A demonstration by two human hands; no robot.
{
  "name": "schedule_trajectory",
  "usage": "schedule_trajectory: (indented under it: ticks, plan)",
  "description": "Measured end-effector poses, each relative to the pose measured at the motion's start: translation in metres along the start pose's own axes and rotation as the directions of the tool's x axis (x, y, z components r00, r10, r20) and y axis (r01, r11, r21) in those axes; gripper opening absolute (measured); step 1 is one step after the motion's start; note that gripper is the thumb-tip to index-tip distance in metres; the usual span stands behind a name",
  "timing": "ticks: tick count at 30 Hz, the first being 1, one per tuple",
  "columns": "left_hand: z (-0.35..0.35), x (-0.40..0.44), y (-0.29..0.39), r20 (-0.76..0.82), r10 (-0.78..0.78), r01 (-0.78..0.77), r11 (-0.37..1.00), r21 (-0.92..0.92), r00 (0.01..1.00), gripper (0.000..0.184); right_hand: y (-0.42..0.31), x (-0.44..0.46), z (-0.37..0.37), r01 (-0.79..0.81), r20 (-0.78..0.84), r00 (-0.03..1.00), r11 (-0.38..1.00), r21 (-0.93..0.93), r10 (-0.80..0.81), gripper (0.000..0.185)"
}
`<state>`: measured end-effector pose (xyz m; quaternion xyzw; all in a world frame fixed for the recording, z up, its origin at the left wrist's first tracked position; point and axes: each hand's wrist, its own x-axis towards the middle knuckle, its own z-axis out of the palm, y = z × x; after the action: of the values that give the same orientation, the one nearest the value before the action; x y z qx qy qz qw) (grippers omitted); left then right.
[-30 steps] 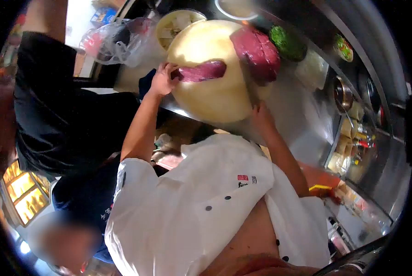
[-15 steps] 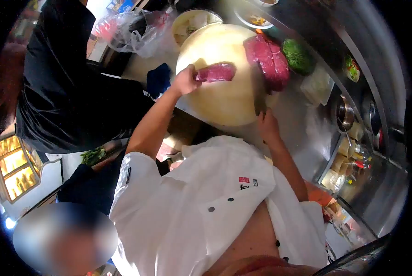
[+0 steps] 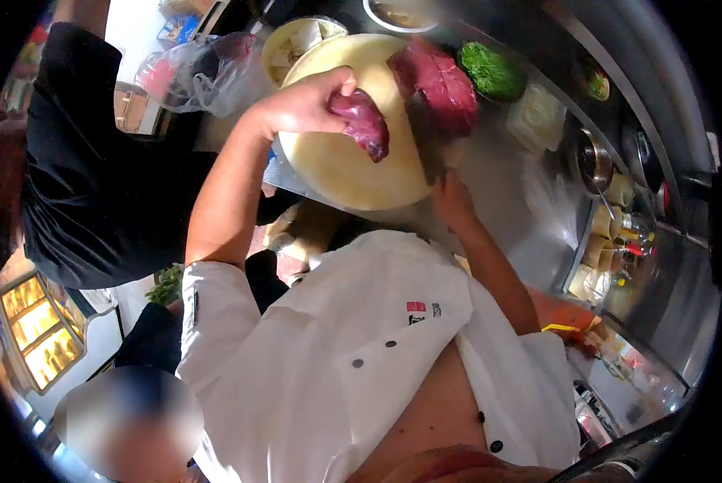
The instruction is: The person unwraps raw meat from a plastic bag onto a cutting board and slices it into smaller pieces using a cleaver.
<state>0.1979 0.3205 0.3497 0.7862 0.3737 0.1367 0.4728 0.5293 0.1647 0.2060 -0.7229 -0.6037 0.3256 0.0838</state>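
My left hand (image 3: 316, 101) grips one end of a dark red piece of meat (image 3: 362, 125), which hangs over the round pale cutting board (image 3: 337, 179). At the board's right side my right hand (image 3: 454, 201) is closed round the handle of a cleaver (image 3: 427, 145); the blade is dark and partly blurred. A larger slab of red meat (image 3: 445, 90) lies beyond the blade, at the board's upper right edge.
Behind the board stand a tub (image 3: 276, 50) and a white bowl (image 3: 401, 14). Green herbs (image 3: 491, 71) and a clear container (image 3: 536, 117) are at the right. A plastic bag (image 3: 204, 76) lies left. Two people are at the left, one in black (image 3: 111, 193).
My left hand has lifted the small piece of meat off the board and tilted it downward. My right hand still holds the cleaver near the board's right edge.
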Motion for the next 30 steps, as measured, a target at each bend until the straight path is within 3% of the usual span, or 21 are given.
schedule_trajectory:
  ticks: [3,5,6,7,9,10,11,13,14,17,19,21,23,25,29,30]
  plan:
    - [-0.004,0.0,-0.044,0.034,-0.055,0.056,0.998,-0.03,0.998,0.042,0.014,0.005,0.01,-0.022,0.037,0.999,0.995,0.1,0.018,0.035]
    - [0.009,-0.009,-0.107,-0.149,-0.088,0.095,0.995,0.04,0.985,0.043,0.014,0.008,0.014,0.01,0.033,0.999,0.993,0.116,-0.014,0.035]
    - [0.017,-0.018,-0.151,-0.266,-0.002,0.128,0.881,0.456,0.964,0.042,0.007,0.002,0.008,0.0,0.027,1.0,0.996,0.09,-0.002,0.034]
    - [0.036,-0.028,-0.176,-0.271,-0.006,0.133,0.881,0.455,0.963,0.042,0.002,0.0,0.004,-0.006,0.016,1.0,0.998,0.063,0.005,0.033]
    - [0.058,-0.048,-0.2,-0.431,-0.06,0.303,0.798,0.522,0.9,0.041,0.025,0.012,0.023,0.029,-0.011,1.0,0.998,0.052,-0.028,0.033]
    - [0.067,-0.049,-0.168,-0.501,-0.096,0.366,0.8,0.476,0.86,0.043,0.026,0.01,0.026,0.046,-0.029,0.999,0.998,0.036,-0.045,0.033]
    - [0.078,-0.049,-0.171,-0.537,0.049,0.29,0.798,0.528,0.842,0.046,0.029,0.008,0.027,0.041,-0.019,0.999,0.999,0.03,-0.041,0.033]
    - [0.081,-0.038,-0.134,-0.499,0.21,0.1,0.846,0.524,0.841,0.048,0.01,0.003,0.011,0.012,0.009,1.0,0.999,0.045,-0.012,0.031]
    - [0.087,-0.031,-0.134,-0.491,0.232,0.085,0.837,0.541,0.84,0.052,0.015,0.004,0.013,0.009,0.01,1.0,0.999,0.036,-0.009,0.031]
    - [0.107,-0.016,-0.169,-0.419,0.132,0.095,0.872,0.479,0.898,0.059,0.03,0.005,0.013,0.198,0.004,0.98,0.972,-0.129,-0.2,0.031]
    - [0.115,-0.02,-0.171,-0.447,0.148,0.109,0.859,0.5,0.882,0.06,0.012,0.01,0.009,0.02,-0.001,1.0,0.999,-0.029,-0.02,0.033]
    - [0.122,-0.025,-0.168,-0.461,0.164,0.124,0.838,0.532,0.872,0.06,0.012,0.01,0.008,0.043,-0.022,0.999,0.999,-0.012,-0.043,0.033]
    - [0.133,-0.032,-0.162,-0.518,0.155,0.241,0.75,0.616,0.841,0.062,0.011,0.005,0.011,0.053,-0.037,0.998,0.998,0.017,-0.053,0.034]
    - [0.135,-0.03,-0.162,-0.498,0.144,0.242,0.738,0.63,0.855,0.064,0.002,0.006,0.002,-0.063,0.079,0.995,0.998,0.016,0.062,0.032]
    - [0.13,-0.031,-0.168,-0.463,0.078,0.266,0.731,0.629,0.883,0.062,-0.013,0.001,-0.008,-0.108,0.046,0.993,0.992,0.063,0.105,0.029]
    - [0.127,-0.033,-0.169,-0.444,0.088,0.24,0.741,0.628,0.891,0.061,-0.007,0.002,-0.004,-0.023,0.013,1.0,0.999,0.044,0.022,0.028]
